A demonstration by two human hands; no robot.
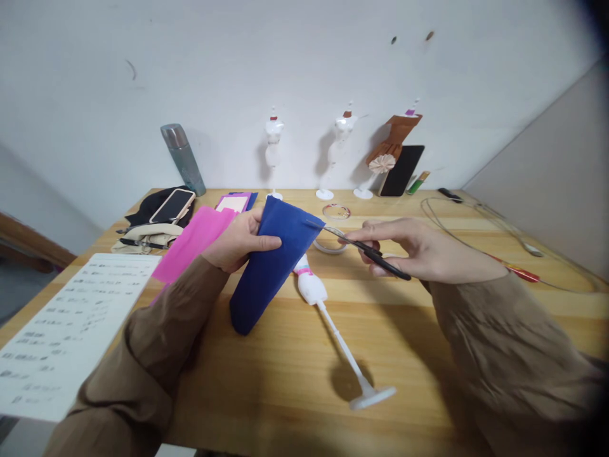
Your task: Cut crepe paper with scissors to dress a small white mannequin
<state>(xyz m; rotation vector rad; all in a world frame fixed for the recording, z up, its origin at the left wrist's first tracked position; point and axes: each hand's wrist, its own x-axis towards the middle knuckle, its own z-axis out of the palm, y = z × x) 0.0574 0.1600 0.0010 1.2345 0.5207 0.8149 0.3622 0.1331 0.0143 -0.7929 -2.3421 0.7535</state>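
Observation:
My left hand (242, 240) grips a folded piece of dark blue paper (273, 260), thumb on its front face, and holds it up over the table. In my right hand (399, 247) is a pair of scissors (373, 254) with black handles. The blades reach the upper right corner of the blue paper; whether they are parted is hard to see. Beneath the paper a small white mannequin (313, 289) with a pink band lies on the table, its stand pointing toward me. A roll of tape (332, 244) sits partly hidden behind the scissors.
Two bare mannequins (274, 149) (339, 149) and one in a brown paper dress (397, 136) stand along the wall, near a black phone (402, 170). Leftward are pink paper (195, 244), a written sheet (71, 330), another phone (172, 207) and a bottle (183, 158). A cable (457, 238) lies right.

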